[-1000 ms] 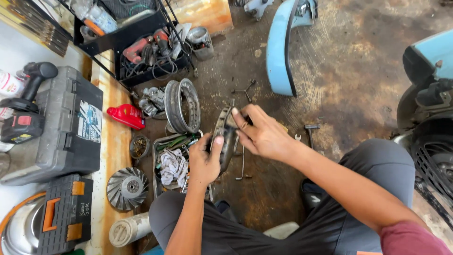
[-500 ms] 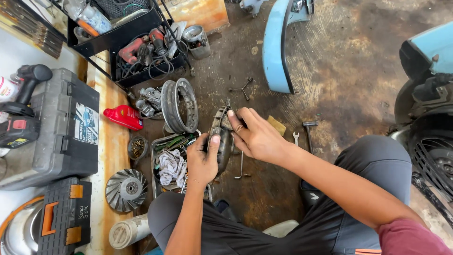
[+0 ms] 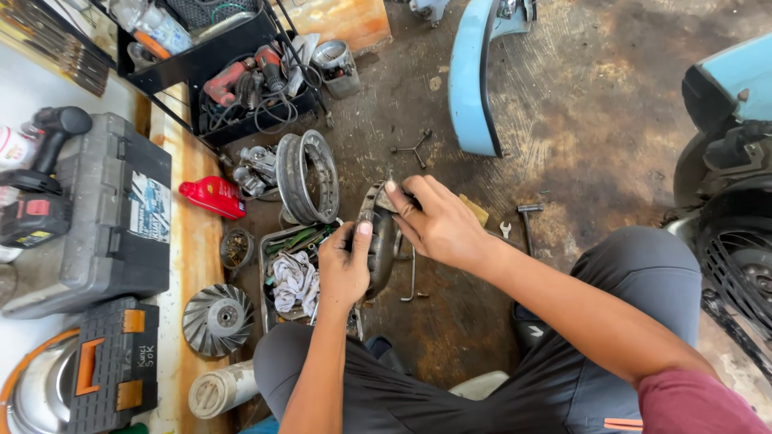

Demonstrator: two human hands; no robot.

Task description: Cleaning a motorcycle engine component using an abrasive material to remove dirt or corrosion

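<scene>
Grey, greasy metal fills both hands: a curved dark engine part (image 3: 376,241), held upright over the stained concrete floor (image 3: 595,137) between the person's knees. The left hand (image 3: 344,269) is clamped around its lower edge, thumb pressed flat on the face; the right hand (image 3: 438,221) closes over the top, fingertips curled onto the upper rim. Just left of the part stands a bare wheel rim (image 3: 307,177) on edge, and below that a metal tray (image 3: 273,241) with a crumpled rag (image 3: 294,281) and small tools. A red oil bottle (image 3: 211,197) lies near the rim, beside the orange-stained kerb. Further left sit a grey tool case (image 3: 104,217) and a finned variator pulley (image 3: 217,319). Beyond the right hand, a T-handle wrench (image 3: 527,225) and a small spanner (image 3: 505,231) lie on the floor, with a pale blue scooter panel (image 3: 474,80) farther off.
</scene>
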